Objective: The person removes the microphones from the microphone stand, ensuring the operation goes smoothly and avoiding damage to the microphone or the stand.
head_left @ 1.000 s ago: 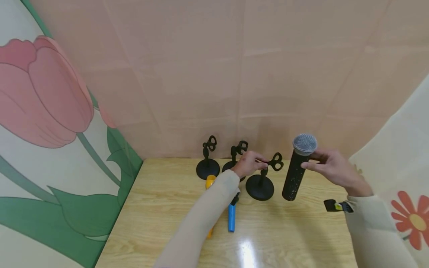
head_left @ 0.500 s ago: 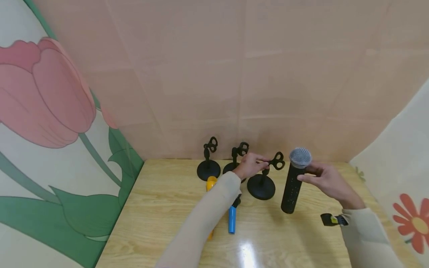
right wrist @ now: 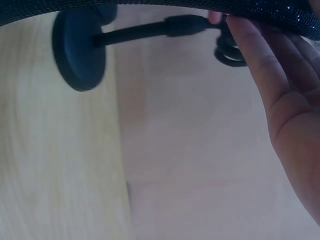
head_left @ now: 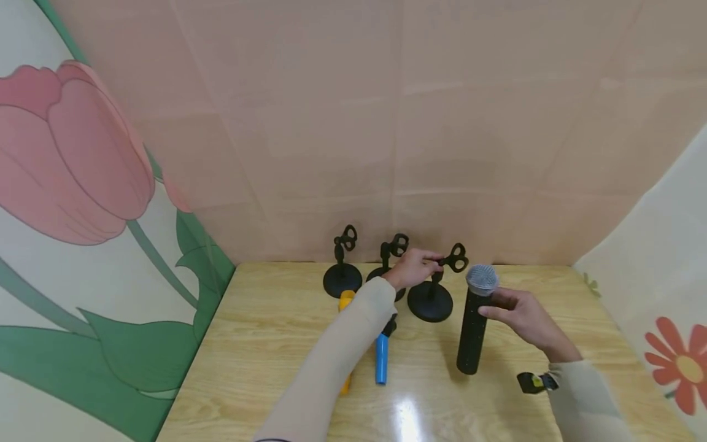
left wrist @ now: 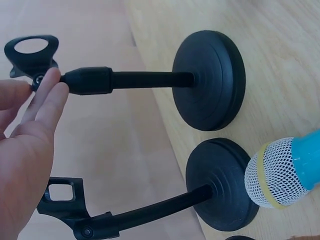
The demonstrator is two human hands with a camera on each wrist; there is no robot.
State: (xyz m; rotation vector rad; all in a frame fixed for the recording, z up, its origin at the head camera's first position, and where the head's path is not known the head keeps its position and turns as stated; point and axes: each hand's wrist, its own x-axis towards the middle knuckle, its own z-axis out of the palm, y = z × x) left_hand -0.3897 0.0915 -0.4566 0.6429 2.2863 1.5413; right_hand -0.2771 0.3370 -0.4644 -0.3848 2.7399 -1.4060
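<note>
My left hand [head_left: 414,268] pinches the clip joint of the rightmost black microphone stand [head_left: 430,301], just behind its holder ring. In the left wrist view my fingers and thumb meet at that joint, below the round clip [left wrist: 33,52]. My right hand [head_left: 521,316] grips a black microphone [head_left: 473,331] with a silver mesh head, thumb in front and fingers behind its upper body. It hangs nearly upright, to the right of the held stand and over the table. In the right wrist view its sparkly black body [right wrist: 290,15] crosses the top edge.
Two more black stands, a left one [head_left: 342,280] and a middle one [left wrist: 220,185], stand along the table's back edge. A blue microphone [head_left: 382,359] and an orange microphone [head_left: 346,299] lie in front, partly behind my left sleeve. A pinkish wall covering rises behind the wooden table [head_left: 265,344].
My right hand has brought the black microphone down and to the left, closer to the rightmost stand. My left hand keeps its pinch at the clip, and that stand's base has shifted slightly back.
</note>
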